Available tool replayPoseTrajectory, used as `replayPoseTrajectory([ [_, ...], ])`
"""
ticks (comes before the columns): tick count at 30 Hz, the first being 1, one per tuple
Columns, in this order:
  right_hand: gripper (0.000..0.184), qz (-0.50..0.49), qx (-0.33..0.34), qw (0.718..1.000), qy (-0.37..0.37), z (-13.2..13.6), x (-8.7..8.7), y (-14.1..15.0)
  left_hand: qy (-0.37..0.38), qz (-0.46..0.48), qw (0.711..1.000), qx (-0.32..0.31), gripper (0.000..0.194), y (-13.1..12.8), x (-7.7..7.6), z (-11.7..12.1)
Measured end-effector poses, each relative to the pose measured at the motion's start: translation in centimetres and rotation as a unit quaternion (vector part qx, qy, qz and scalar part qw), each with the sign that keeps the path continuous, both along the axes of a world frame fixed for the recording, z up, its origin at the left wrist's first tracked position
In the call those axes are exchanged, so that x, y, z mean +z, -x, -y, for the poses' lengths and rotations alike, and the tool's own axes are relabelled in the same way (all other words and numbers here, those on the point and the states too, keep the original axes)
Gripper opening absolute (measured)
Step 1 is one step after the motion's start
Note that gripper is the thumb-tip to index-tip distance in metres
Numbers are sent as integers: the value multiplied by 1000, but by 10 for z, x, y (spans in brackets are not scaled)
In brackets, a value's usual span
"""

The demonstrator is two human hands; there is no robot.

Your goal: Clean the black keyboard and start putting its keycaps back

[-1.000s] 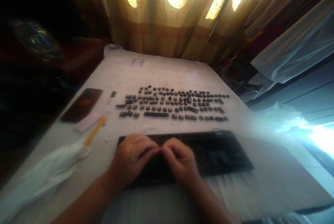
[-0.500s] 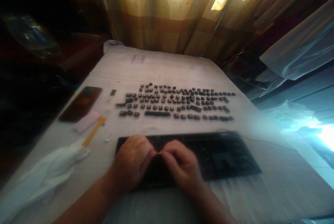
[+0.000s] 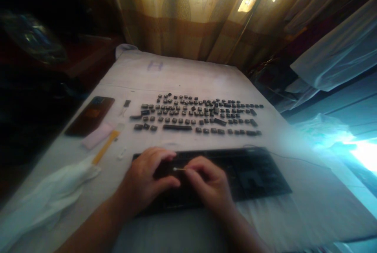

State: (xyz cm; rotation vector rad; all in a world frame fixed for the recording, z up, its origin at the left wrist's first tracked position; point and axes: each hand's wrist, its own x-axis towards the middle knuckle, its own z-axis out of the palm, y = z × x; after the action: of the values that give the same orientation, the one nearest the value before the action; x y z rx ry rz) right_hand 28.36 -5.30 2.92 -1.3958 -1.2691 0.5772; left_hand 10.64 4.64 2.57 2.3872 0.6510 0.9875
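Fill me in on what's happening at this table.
A person's right hand pinches what looks like a cotton swab above a black keyboard. The left hand is open by the swab's white tip. Loose keys lie in rough rows beyond the keyboard; a phone lies farther left.

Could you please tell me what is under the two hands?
The black keyboard base lies below the left hand and the right hand, which holds a thin stick with a white tip. The parts they cover cannot be seen.

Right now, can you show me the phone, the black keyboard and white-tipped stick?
Phone (image 3: 90, 116): head view, middle of its back.
Black keyboard (image 3: 249, 176): head view, uncovered right part.
White-tipped stick (image 3: 180, 169): head view, its thin shaft.
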Motion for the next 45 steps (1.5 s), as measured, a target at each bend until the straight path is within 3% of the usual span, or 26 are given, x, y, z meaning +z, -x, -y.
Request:
replayPoseTrajectory([
  [2,13,27,-11,1000,-1,-1,1,-4,1,-9,999,34,51,7,0,-7],
  [7,10,110,-37,993,-2,-6,4,-19,-6,-16,989,144,32,27,2,-29],
  [12,10,167,1,986,18,-12,7,-25,-20,-33,977,211,30,34,-8,-47],
  [18,12,233,23,972,35,-12,5,-24,0,-57,969,239,31,33,-20,-54],
  [30,12,357,54,930,65,-16,3,-19,29,-66,971,226,29,28,-19,-53],
  [37,11,317,86,943,58,-18,1,-18,37,-70,971,226,29,28,-16,-52],
  [45,19,325,56,944,20,-17,-10,-21,36,-81,966,241,32,28,-15,-53],
])
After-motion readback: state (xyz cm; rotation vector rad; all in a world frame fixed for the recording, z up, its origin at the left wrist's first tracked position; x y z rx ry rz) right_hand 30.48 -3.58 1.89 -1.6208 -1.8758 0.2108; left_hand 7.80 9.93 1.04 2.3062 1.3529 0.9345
